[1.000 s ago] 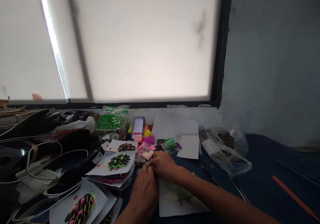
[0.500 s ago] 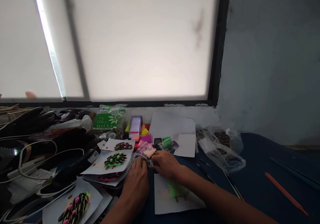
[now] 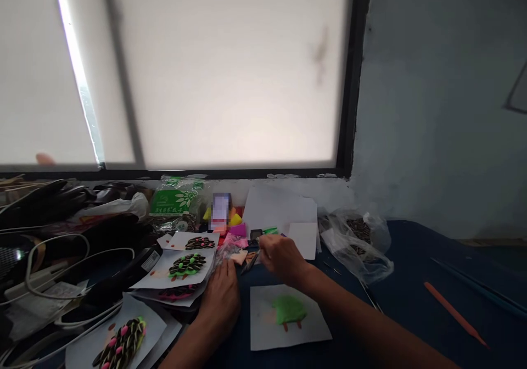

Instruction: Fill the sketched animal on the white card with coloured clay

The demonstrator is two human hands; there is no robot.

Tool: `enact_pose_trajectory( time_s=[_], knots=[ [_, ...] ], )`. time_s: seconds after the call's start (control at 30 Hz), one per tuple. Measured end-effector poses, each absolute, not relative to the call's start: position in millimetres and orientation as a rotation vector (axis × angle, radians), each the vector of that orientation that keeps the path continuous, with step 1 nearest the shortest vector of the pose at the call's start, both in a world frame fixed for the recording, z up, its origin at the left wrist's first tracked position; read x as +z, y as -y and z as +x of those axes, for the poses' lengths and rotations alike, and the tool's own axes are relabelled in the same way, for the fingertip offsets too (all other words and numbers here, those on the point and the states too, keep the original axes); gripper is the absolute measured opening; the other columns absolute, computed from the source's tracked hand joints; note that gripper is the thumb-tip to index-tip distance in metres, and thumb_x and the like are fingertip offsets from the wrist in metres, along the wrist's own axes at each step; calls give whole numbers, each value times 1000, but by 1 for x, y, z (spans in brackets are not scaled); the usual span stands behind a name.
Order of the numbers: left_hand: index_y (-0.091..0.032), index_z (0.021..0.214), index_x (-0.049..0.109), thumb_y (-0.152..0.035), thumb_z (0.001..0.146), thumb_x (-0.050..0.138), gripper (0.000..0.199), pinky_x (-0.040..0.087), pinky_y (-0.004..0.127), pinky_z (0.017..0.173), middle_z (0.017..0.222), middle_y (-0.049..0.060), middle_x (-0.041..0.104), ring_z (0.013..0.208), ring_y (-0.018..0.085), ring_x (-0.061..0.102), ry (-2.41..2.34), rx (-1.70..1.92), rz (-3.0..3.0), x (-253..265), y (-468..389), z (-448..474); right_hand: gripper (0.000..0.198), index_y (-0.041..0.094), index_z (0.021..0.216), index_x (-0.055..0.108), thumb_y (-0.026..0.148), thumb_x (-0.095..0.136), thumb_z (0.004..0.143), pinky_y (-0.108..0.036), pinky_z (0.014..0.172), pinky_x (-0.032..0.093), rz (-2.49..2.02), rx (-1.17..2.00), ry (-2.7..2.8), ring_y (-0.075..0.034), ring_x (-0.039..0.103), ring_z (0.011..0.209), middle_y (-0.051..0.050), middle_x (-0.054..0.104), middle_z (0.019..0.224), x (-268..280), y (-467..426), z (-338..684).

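My right hand (image 3: 282, 256) is closed above the clutter at the middle of the table. A dark, shiny, pointed piece (image 3: 251, 262) hangs from its fingertips; its kind is unclear. My left hand (image 3: 222, 292) lies with fingers stretched forward at the edge of a crinkled clear plastic packet (image 3: 222, 255). Just past its fingertips are a peach-coloured clay lump (image 3: 239, 257) and a pink packet (image 3: 235, 240). A white card (image 3: 263, 333) in front of me carries a flat green clay shape (image 3: 289, 309) with two small brown legs and a pale patch at its left.
Finished-looking cards with seed-covered figures (image 3: 187, 266) lie stacked at left, beside white cables (image 3: 57, 292). A green seed bag (image 3: 173, 199) stands behind. On the right are a clear bag of seeds (image 3: 358, 237), a coral clay tool (image 3: 455, 314) and blank white paper (image 3: 302, 237).
My right hand has lifted up and slightly right from the packets, with the dark piece now showing below its fingers. My left hand stays near the packets. The green shape is fully uncovered.
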State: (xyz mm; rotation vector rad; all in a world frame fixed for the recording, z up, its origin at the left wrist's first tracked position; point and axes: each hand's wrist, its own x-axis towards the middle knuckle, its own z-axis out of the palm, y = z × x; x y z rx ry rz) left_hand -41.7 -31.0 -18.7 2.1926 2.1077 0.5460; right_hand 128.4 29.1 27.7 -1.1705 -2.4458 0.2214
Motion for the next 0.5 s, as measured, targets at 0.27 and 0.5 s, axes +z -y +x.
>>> enact_pose_trajectory(
  time_s=[0.27,0.5],
  knots=[
    [-12,127,57,-33,90,41,45,38,48,106,134,19,56,129,34,48,-1652,1145,2024,20,19,-33,30,16,123,59,33,60,98,-41,83,56,-1267,861,2019,-22,65,99,-9,62,121,9,-41,154],
    [-15,85,70,-53,62,76,45,50,28,61,76,6,70,71,22,66,-1161,876,1785,32,-22,-20,28,15,119,60,34,60,98,-40,82,56,-1132,1157,1812,-21,65,96,-8,63,116,6,-36,155]
  ],
)
